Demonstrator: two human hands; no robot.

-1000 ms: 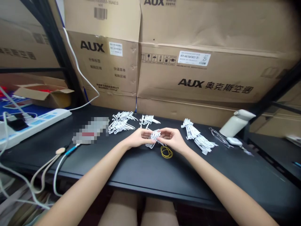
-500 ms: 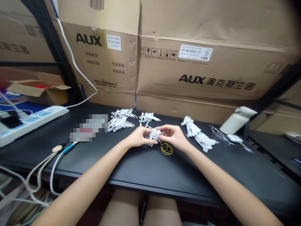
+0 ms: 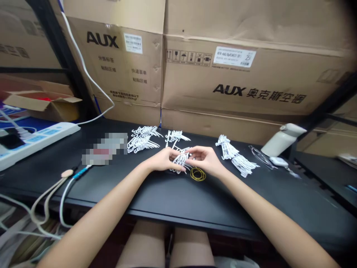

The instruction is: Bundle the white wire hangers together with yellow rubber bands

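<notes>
Between my hands, just above the dark table, is a bunch of small white hooks [image 3: 180,159]. My left hand [image 3: 166,160] is closed around its left side, thumb in front. On the right side, my right hand [image 3: 205,160] pinches the bunch with thumb and fingertips. Several yellow rubber bands [image 3: 198,174] lie on the table below my right hand. Behind my hands rests a small pile of white hooks [image 3: 176,136]. More hooks lie in piles to the left [image 3: 142,143] and in bundles to the right [image 3: 230,152].
A white bottle [image 3: 283,140] lies tilted at the right, near a white case [image 3: 279,162] and a clear looped item. On the left are a power strip [image 3: 41,143], a blurred-out device with a cable [image 3: 80,172], and an open carton [image 3: 50,102]. Large cardboard boxes [image 3: 237,119] stand behind.
The view has shifted slightly. My right fingers have moved a little over the bunch, and the hooks in my hands look a bit more spread. Both hands remain on it.
</notes>
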